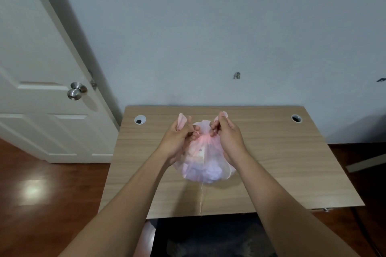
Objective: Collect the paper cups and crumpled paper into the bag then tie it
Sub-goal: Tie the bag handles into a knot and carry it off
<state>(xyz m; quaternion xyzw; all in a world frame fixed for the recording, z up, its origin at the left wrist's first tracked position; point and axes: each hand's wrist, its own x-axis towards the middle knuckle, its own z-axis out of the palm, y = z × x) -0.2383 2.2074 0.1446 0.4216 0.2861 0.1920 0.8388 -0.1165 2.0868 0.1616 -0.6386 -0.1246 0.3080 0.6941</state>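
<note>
- Holding the pale pink bag (206, 165) over the middle of the desk (282, 152), we are working at its top with both hands
- Our left hand (177, 140) is pinching the left handle (182, 120) between the thumb and curled fingers, and the tip of that handle is sticking up above the hand
- Our right hand (228, 140) is pinching the right handle (221, 115) in the same way, its tip also poking up past the fingers
- The two hands are sitting just apart, with the gathered neck (205, 137) of the bag bunching tight between them and showing a deeper pink
- Pale lumps are showing through the thin plastic, but they are too blurred for us to tell cups from paper
- We are not able to tell whether the bottom of the bag is touching the desk or hanging just above it
- A thin strand (201, 198) is trailing from under the bag toward the near edge of the desk
- Two round cable holes, one left (140, 119) and one right (296, 118), are sitting near the far corners of the desk
- A white door (31, 48) with a metal knob (76, 91) is standing to our left, and a glossy wooden floor (52, 194) is shining below it
</note>
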